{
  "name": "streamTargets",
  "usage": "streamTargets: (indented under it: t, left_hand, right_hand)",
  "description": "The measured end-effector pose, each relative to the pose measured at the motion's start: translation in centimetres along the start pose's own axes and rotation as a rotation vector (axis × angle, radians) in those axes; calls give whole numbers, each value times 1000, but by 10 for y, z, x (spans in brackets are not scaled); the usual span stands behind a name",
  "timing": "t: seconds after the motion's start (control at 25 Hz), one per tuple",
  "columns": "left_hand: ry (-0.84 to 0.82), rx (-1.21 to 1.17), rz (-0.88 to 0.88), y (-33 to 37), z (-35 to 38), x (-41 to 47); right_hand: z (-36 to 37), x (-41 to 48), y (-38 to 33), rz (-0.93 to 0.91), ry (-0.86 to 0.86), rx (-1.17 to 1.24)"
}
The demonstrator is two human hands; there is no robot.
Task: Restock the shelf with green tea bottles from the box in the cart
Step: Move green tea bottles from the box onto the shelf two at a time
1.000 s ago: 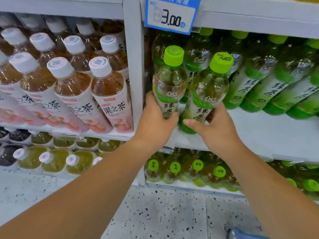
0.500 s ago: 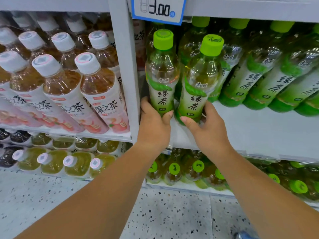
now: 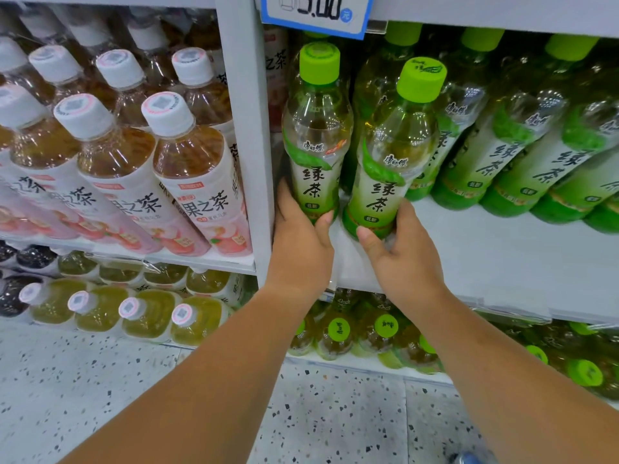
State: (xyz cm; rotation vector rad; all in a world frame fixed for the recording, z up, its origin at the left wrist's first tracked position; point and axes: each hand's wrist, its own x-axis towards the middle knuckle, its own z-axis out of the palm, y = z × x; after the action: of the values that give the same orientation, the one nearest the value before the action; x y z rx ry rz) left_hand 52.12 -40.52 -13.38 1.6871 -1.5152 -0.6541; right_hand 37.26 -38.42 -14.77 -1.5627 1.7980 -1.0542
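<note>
Two green tea bottles with lime caps stand at the left end of the white shelf [image 3: 502, 256]. My left hand [image 3: 299, 242] grips the base of the left bottle [image 3: 316, 139], which is upright against the grey upright post. My right hand [image 3: 402, 256] grips the base of the right bottle [image 3: 395, 155], which leans slightly right. Behind and to the right, several more green tea bottles [image 3: 522, 142] stand in rows on the same shelf. The cart and its box are out of view.
A grey shelf post [image 3: 244, 128] splits the bay; left of it stand several peach tea bottles with white caps [image 3: 187, 169]. A blue price tag [image 3: 318, 11] hangs above. Lower shelves hold more bottles [image 3: 335, 329]. Speckled floor [image 3: 301, 413] lies below.
Both hands have pushed the two bottles further back and down onto the shelf. The bottles stand more upright, and my grip has slid to their bases.
</note>
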Motion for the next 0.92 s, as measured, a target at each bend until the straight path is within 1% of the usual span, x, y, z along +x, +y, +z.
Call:
streamTargets:
  t: [0.08,0.28,0.44,0.68,0.8,0.92]
  left_hand:
    - [11,-59,-29,2,0,-2]
    - [39,-90,-36,1,2,-3]
    - [42,-83,-23,-1,4,-2]
    - [67,-65,16,-4,4,-2]
    - [45,-85,6,-1,1,-2]
    - [-7,-22,-38,3,-2,2]
  right_hand:
    - [0,1,-1,17,-4,22]
    - [0,7,-2,14,-31,77]
    - [2,10,-3,-1,-32,30]
    - [4,11,-1,54,-46,1]
    - [4,10,-1,89,-39,5]
    - [3,9,-2,88,-46,52]
